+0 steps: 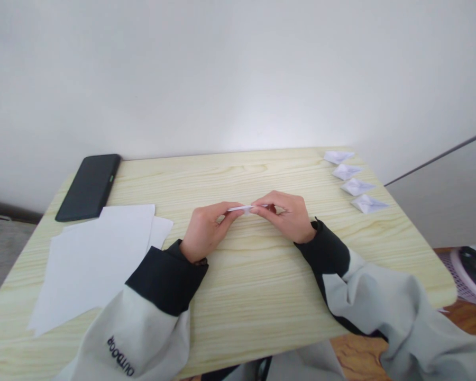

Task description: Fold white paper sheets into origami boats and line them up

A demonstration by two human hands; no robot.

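A small piece of folded white paper (246, 208) is held level just above the middle of the table, seen nearly edge-on. My left hand (211, 227) pinches its left end between thumb and fingers. On the opposite end, my right hand (287, 213) has a similar pinch, thumb below and fingers above. Most of the paper's shape is hidden by the fingers. Several folded paper pieces (365, 203), pointed and white, sit in a row along the table's right side, beyond my right hand.
Loose white paper sheets (91, 259) overlap on the left of the wooden table (238, 296). Behind them lies a black phone (89, 186). A white wall (238, 74) borders the table's far edge. On the floor at right stands a pale purple basket (456, 267).
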